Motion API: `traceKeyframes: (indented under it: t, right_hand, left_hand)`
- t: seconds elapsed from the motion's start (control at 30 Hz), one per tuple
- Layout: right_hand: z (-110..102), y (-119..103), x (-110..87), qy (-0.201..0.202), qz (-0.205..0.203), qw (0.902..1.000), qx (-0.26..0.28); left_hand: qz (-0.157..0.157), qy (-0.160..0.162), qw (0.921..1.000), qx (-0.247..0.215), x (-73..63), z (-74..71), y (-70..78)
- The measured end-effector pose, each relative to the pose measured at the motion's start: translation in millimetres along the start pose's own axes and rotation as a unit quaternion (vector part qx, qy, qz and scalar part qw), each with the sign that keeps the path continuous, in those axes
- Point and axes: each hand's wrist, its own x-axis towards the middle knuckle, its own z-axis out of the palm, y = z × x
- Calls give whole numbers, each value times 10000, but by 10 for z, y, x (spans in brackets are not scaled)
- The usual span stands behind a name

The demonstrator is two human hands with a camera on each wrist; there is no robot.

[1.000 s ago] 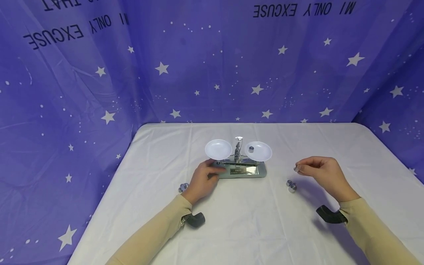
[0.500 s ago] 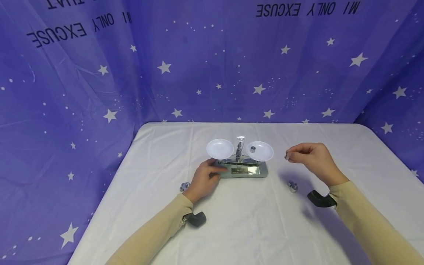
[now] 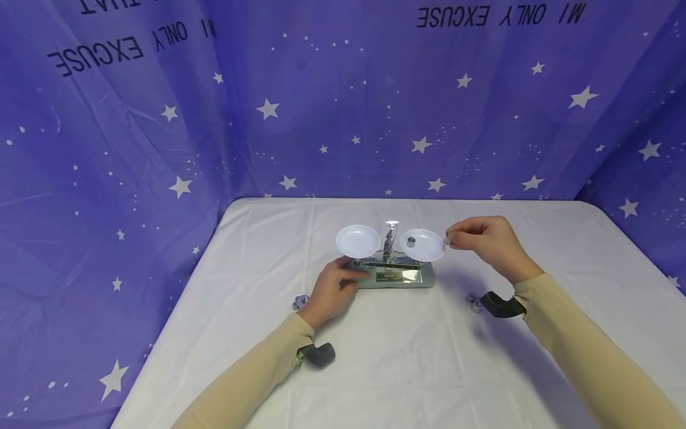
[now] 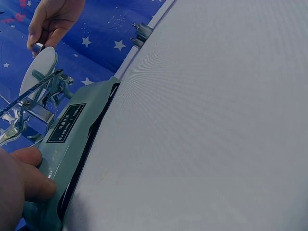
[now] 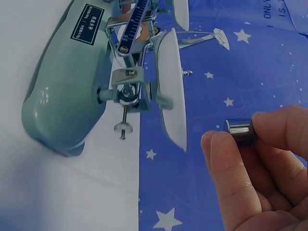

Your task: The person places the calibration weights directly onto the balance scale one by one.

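A balance scale (image 3: pixel 396 277) with a green base and two white pans stands on the table. My left hand (image 3: pixel 329 294) holds the left end of its base, the fingers (image 4: pixel 39 185) lying on the green surface in the left wrist view. Between thumb and fingertips my right hand (image 3: pixel 490 244) pinches a small shiny metal weight (image 5: pixel 239 130), right at the outer rim of the right pan (image 3: pixel 429 245). One metal weight (image 3: pixel 411 241) sits in that pan. The left pan (image 3: pixel 358 241) holds nothing.
Several metal weights (image 3: pixel 301 302) lie together left of my left hand. More weights (image 3: pixel 474 302) lie on the table below my right hand, partly beside the black wrist mount (image 3: pixel 502 305). A blue star-patterned curtain (image 3: pixel 332 107) hangs behind the white-covered table (image 3: pixel 396 369).
My right hand has moved left and upward with the pinched weight, from above the loose weights to the right pan's edge. The left hand stays on the scale's base.
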Motion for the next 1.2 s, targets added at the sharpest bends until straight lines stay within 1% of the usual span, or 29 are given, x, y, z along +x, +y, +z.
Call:
traceKeyframes:
  t: [0.27, 0.4, 0.67, 0.8, 0.93, 1.2]
  right_hand:
    - [139, -102, 139, 53, -112, 9989, -442]
    - [201, -121, 195, 105, -160, 9984, -530]
    - [322, -154, 263, 338, -265, 9958, -810]
    - [355, -171, 291, 286, -225, 9953, -895]
    - [383, -180, 311, 241, -189, 9946, -996]
    - [433, -223, 332, 121, -100, 9950, -984]
  left_hand:
    - [-1, -39, 10000, -59, 1, 0, 10]
    - [21, -24, 10000, -35, 6, 11, 2]
    - [-9, -115, 9999, 33, 10, -1, 16]
    - [28, -92, 9999, 35, 12, -4, 22]
    - [-29, -75, 10000, 9, 7, -3, 26]
    - [-72, -42, 10000, 18, -3, -7, 16]
